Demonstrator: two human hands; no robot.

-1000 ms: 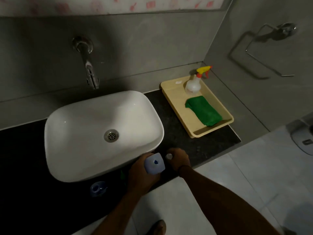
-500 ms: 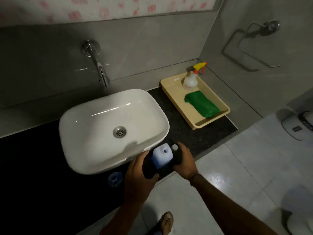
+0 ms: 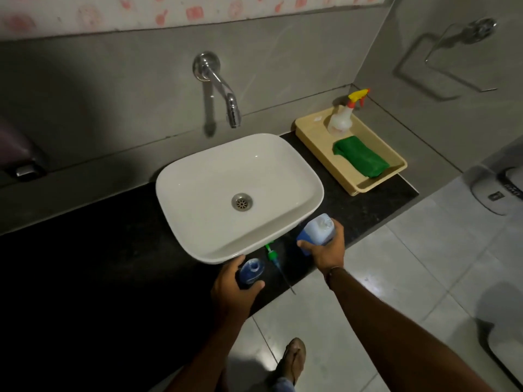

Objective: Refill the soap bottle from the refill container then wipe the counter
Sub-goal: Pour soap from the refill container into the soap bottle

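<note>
Blue soap bottle (image 3: pixel 251 270), uncapped, is gripped by the left hand (image 3: pixel 233 291) on the bench (image 3: pixel 353 210) at lower centre; refill container (image 3: pixel 318 229) is clasped by fingers (image 3: pixel 339 232) of the right hand (image 3: pixel 327 254). Spout is best aligned over the neck, then tilted slowly.

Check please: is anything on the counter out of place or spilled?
Only the green pump: it lies flat on the black counter, its tube poking past the front edge. No spill is visible.

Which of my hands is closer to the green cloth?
Right. The right hand, holding the refill container, sits in front and left of the cloth; the left hand, gripping the soap bottle, is farther left.
</note>
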